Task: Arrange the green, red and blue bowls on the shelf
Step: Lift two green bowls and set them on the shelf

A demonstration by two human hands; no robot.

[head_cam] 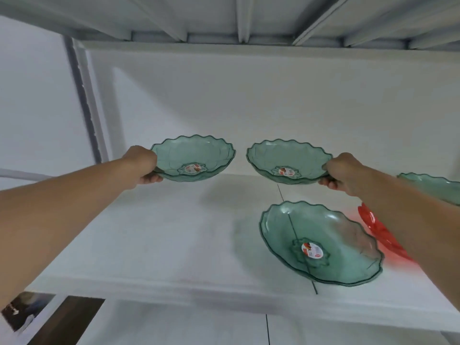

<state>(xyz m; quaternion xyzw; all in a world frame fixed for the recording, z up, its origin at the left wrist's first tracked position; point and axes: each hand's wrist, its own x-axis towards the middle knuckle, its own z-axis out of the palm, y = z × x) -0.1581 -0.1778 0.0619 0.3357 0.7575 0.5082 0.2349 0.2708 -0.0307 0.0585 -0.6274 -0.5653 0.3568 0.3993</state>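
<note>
I hold two translucent green bowls with wavy rims over the white shelf [154,245]. My left hand [143,165] grips the left rim of one green bowl [196,155]. My right hand [344,173] grips the right rim of the other green bowl [286,158]. Both bowls hang level, side by side, near the back of the shelf, each with a sticker in its middle. A third green bowl [321,241] rests on the shelf at the front right. A red bowl [378,232] lies to its right, partly hidden by my right forearm.
Another green bowl [433,186] sits at the far right edge, cut off by the frame. The ribbed underside of an upper shelf [224,18] is close overhead. A grey upright post [82,95] stands at the left. A lower shelf level [174,324] shows below.
</note>
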